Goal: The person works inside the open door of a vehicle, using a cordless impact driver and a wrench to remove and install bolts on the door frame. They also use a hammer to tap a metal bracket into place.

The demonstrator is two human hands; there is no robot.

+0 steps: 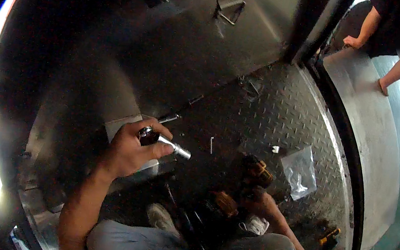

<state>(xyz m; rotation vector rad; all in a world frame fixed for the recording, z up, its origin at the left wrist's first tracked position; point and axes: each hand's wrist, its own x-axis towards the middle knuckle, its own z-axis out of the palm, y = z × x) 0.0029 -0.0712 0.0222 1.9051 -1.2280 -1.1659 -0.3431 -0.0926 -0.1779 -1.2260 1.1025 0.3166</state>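
Observation:
My left hand (134,151) is closed around a shiny chrome socket (181,151), its tube end pointing right past the thumb. A second round chrome end (145,131) shows between thumb and forefinger; whether it is part of the same piece I cannot tell. Low over the floor, my right hand (261,205) grips the handle of a yellow-and-black cordless drill (258,171). The fingers there are dark and partly hidden. Just beyond my left hand lies a chrome bar-like tool (170,119). A small metal piece (211,145) rests on the floor between both hands.
Dark diamond-plate floor (285,103) stretches ahead, with a clear plastic bag (299,174) and small white piece (276,149) on it. Another yellow-and-black tool (329,237) lies right. A metal panel (237,43) with a triangular handle stands ahead. Another person's hands (357,43) touch a grey surface (376,144).

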